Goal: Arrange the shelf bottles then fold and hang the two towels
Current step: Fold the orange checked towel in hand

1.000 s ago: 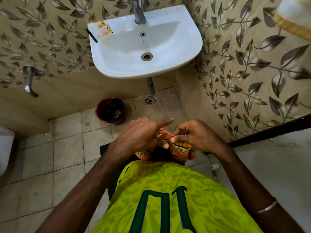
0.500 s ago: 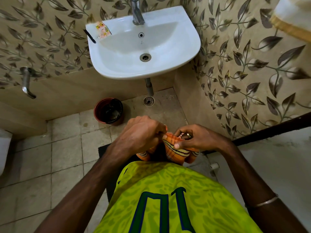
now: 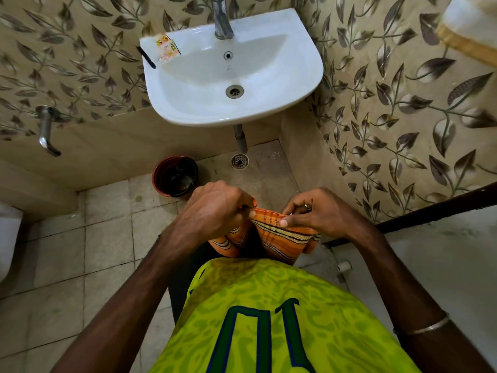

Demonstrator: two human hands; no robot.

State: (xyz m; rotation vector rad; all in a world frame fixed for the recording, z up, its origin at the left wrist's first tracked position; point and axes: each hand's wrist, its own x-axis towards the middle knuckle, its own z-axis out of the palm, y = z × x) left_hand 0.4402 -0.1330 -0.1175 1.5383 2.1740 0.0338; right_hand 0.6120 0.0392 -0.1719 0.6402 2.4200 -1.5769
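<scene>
An orange towel with dark and pale stripes hangs bunched in front of my waist, above the bathroom floor. My left hand grips its top edge on the left, fingers curled over the cloth. My right hand pinches the same edge on the right, thumb on the striped band. The two hands sit close together. A second towel, white with a golden border, hangs at the top right corner of the view. No shelf or bottles are in view.
A white washbasin with a tap juts from the leaf-patterned wall ahead. A sachet strip lies on its left rim. A red bin stands on the tiled floor below. A wall tap is at left, a dark ledge at right.
My left hand's forefinger, pointing out a second ago, has curled onto the towel's edge. Both hands have drawn the top edge taut between them.
</scene>
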